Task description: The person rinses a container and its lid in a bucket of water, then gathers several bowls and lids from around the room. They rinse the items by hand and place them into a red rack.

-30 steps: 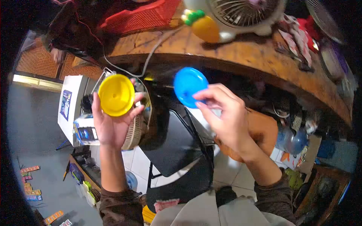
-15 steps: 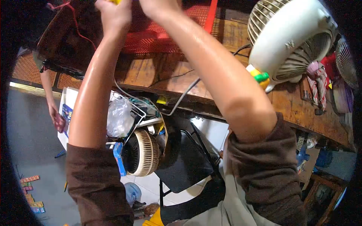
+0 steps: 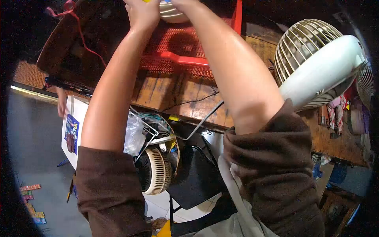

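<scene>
Up at the very top edge, your left hand (image 3: 143, 14) and your right hand (image 3: 185, 4) meet on a pale ribbed fan part (image 3: 170, 12), a rounded cream piece with fine slats. Your fingers run out of view, so you cannot tell from here how tightly they are closed; the palms press against either side of the piece. A sliver of yellow (image 3: 147, 1) shows just above your left hand, cut off by the edge.

Directly under your hands lies a red plastic basket (image 3: 177, 51) with a mesh wall, resting on the worn wooden table (image 3: 166, 93). Both forearms stretch across the table, brown sleeves pushed up to the elbows. A thin cable (image 3: 201, 118) trails over the table's near edge.

Off to your right stands a cream desk fan (image 3: 316, 67), its slatted grille tilted toward you. Beyond it lies some pink-and-red cloth (image 3: 335, 110).

Below the table edge, a round fan grille (image 3: 156, 170) sits on its side among wire guards and a clear plastic bag (image 3: 133, 134), beside a black chair (image 3: 193, 173). At far left, another person's hand (image 3: 62, 103) hangs over a white box (image 3: 73, 128).
</scene>
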A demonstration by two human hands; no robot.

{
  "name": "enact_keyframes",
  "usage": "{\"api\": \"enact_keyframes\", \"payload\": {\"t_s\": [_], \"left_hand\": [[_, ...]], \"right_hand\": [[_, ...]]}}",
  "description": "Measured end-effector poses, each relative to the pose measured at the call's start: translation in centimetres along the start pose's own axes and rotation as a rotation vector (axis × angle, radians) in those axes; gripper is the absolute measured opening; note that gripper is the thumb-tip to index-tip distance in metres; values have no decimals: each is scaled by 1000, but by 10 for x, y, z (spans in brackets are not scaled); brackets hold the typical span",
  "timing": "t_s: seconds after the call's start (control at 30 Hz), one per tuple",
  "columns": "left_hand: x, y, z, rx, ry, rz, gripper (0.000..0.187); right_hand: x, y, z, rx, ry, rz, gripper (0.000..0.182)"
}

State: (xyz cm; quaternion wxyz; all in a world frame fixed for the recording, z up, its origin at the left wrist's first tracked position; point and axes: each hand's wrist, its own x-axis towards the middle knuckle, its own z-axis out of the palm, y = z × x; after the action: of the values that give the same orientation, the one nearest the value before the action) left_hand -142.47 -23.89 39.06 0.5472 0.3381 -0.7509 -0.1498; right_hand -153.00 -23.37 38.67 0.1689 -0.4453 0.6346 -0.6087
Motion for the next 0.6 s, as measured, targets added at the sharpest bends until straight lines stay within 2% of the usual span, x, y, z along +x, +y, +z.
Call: {"api": "enact_keyframes", "payload": {"t_s": [0.03, 0.13, 0.17, 0.23, 0.3, 0.37, 0.4, 0.43, 0.5, 0.53, 0.57, 0.6], "left_hand": [[6, -5, 5, 103, 41, 20, 54], [24, -12, 21, 70, 22, -45, 51], [29, -12, 28, 64, 25, -46, 51], [36, -14, 39, 113, -107, -53, 47], [40, -24, 49, 73, -181, -34, 47], [51, -54, 68, 131, -356, 116, 51], [53, -64, 72, 371, -404, 288, 57], [55, -73, 76, 370, -408, 283, 57], [35, -22, 53, 569, -508, 25, 58], [25, -8, 50, 563, -357, -123, 59], [26, -8, 47, 570, -354, -129, 59], [28, -13, 45, 451, -326, -165, 59]], "right_hand": [[-13, -9, -8, -155, 6, 104, 71], [-1, 12, -2, -346, -13, 10, 74], [-8, 4, -6, -351, -12, 8, 74], [-23, -8, -12, -105, 23, 179, 76], [-21, -3, -6, -106, 75, 156, 76], [-35, -9, -11, -13, 110, 77, 76], [-34, -9, -11, -16, 110, 82, 76], [-32, -10, -10, -18, 150, 143, 76], [-30, -14, -6, -20, 224, 257, 76], [-40, -19, -7, -86, 236, 210, 74], [-27, -9, -11, -232, 47, 86, 72], [-28, -8, -9, -219, 70, 90, 71]]}}
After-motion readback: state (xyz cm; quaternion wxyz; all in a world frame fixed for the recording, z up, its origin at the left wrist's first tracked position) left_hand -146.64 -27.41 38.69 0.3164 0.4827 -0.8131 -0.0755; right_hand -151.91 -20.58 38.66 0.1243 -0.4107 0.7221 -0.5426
